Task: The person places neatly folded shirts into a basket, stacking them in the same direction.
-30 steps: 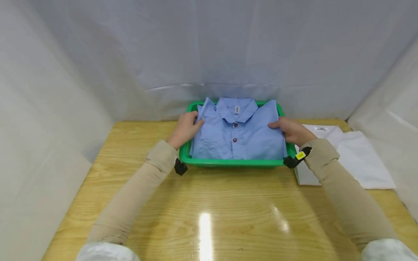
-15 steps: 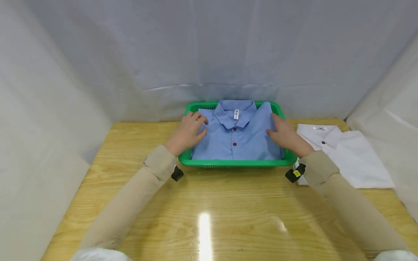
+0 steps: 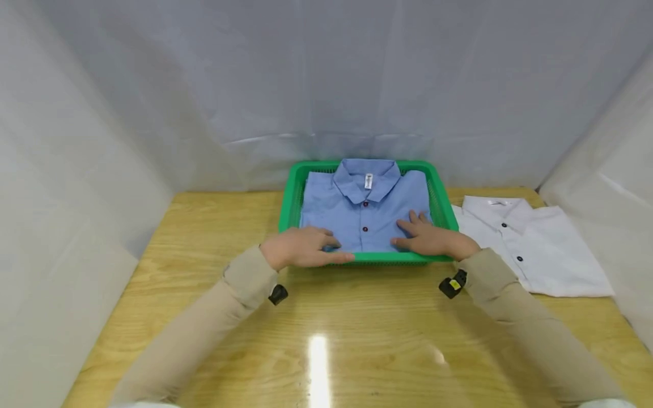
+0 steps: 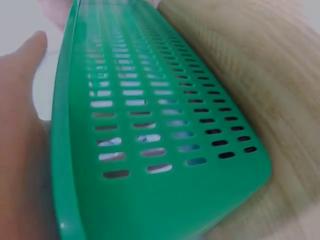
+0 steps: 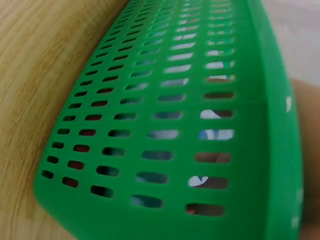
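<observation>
A folded light blue shirt (image 3: 326, 198) lies in a green plastic basket (image 3: 291, 201), its collar and label toward the back. My left hand (image 3: 301, 247) reaches over the basket's front left corner; its fingers touch the shirt's front edge and its thumb lies along the front rim. Over the front right part of the shirt, my right hand (image 3: 433, 238) rests with spread fingers. The slotted basket wall (image 4: 150, 195) fills the left wrist view, with the left hand at its left edge. In the right wrist view the wall (image 5: 240, 150) hides most of the right hand.
A folded white shirt (image 3: 556, 249) with dark buttons lies to the right of the basket. The wooden table (image 3: 377, 317) runs toward me. Grey-white sheeting (image 3: 347, 79) closes off the back and both sides.
Both hands have let go of the blue shirt's sides and moved toward the basket's front. The shirt has settled lower and flatter in the basket.
</observation>
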Tool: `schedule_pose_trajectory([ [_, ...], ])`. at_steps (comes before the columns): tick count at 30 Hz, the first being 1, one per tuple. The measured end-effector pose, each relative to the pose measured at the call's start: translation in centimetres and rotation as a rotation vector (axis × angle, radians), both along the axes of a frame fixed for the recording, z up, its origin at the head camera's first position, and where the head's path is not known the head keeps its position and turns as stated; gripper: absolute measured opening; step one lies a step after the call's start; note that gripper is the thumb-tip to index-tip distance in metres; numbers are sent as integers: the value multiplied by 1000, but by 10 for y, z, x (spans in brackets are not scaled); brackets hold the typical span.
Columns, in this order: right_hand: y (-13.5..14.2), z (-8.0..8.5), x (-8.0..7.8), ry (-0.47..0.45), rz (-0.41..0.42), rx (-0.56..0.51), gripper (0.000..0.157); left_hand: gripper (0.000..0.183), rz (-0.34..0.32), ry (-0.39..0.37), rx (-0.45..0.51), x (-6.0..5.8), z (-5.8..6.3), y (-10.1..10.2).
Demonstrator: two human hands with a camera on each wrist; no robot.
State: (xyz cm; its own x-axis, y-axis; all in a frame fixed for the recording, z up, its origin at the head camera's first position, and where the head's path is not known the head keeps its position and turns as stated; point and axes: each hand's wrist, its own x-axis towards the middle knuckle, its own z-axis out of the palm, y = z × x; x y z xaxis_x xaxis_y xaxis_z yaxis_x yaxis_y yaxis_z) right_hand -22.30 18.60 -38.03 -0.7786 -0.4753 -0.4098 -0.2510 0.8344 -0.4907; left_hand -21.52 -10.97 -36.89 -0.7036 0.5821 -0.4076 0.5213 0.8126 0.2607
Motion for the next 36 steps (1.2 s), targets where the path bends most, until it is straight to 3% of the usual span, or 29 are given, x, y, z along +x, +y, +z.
schedule_pose_trajectory([
  [5,1,-5,-4,-56,10,-7,72,87,-14,31,-22,8,-1,-1],
  [9,0,-5,-4,-27,28,26,70,78,-36,48,-14,9,-4,-2],
  [15,-7,10,0,71,41,244,63,70,-28,93,3,11,-8,-2],
  [18,-10,24,-1,41,25,358,61,62,-34,147,18,11,-11,-3],
  [20,-9,32,-5,9,27,375,60,56,-38,175,25,10,-13,-3],
  [24,-7,49,-23,-13,-7,237,68,51,-36,212,30,10,-16,-3],
  [28,-8,57,-48,-39,-214,4,80,50,-30,238,27,10,-16,-4],
  [32,-10,51,-68,-86,-398,-160,82,49,-37,242,35,11,-15,-4],
  [36,-12,36,-81,-121,-462,-223,83,47,-43,242,39,12,-16,-4],
])
